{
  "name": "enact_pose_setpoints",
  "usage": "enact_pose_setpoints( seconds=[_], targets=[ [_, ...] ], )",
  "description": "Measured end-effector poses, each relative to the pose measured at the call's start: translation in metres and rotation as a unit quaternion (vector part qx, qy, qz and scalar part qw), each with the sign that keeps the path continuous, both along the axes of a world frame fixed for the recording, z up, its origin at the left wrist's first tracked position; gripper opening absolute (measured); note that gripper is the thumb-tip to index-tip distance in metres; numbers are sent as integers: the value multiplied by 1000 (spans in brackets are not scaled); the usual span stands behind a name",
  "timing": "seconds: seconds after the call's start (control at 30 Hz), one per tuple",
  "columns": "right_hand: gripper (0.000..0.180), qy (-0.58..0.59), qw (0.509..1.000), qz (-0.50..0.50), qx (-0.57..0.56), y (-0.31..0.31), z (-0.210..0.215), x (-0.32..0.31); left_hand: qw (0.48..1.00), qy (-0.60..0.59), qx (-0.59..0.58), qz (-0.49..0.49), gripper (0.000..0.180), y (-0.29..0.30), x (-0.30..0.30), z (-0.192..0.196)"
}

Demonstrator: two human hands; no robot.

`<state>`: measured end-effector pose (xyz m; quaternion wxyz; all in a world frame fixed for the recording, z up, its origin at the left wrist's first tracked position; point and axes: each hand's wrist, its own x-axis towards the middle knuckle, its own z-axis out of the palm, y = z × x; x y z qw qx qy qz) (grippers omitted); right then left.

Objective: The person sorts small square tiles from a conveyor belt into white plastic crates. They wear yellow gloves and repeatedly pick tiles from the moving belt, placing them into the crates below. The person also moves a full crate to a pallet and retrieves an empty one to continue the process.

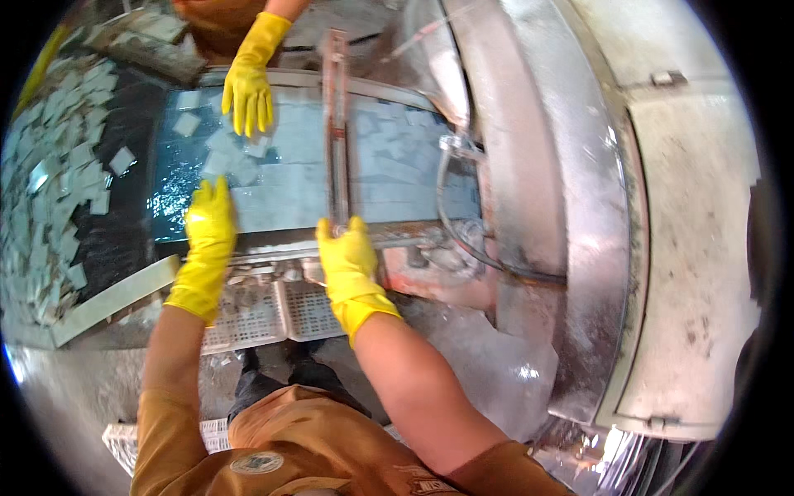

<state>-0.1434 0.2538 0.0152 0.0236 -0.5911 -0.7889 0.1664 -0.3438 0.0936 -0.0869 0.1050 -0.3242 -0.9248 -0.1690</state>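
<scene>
Both my hands wear yellow rubber gloves. My left hand [211, 223] is at the near edge of a wet, bluish belt-like surface [190, 161], fingers stretched forward and apart, holding nothing that I can see. Pale square tiles [236, 161] lie loose and overlapping just beyond its fingertips. My right hand [349, 260] grips the near end of a long reddish metal bar [335, 116] between thumb and fingers. The bar spans the wet surface from near to far and looks slightly blurred. To its right, pale tiles lie closer together, partly in rows.
Another person's yellow-gloved hand [248, 95] reaches over the tiles from the far side. A heap of pale tiles [62, 182] lies at left. A hose [455, 223] curves beside the metal machine casing [538, 165] at right. White perforated crates [310, 312] stand below the near edge.
</scene>
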Motion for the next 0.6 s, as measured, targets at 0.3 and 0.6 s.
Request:
enact_pose_setpoints(
  seconds=[0.3,0.6],
  targets=[
    [71,14,1000,-6,-23,-2,-6,3,976,-113,106,-149,52,-52,-59,-7],
    [65,11,1000,-1,-5,-5,5,-4,983,-15,-126,-131,79,-96,-70,-2]
  ],
)
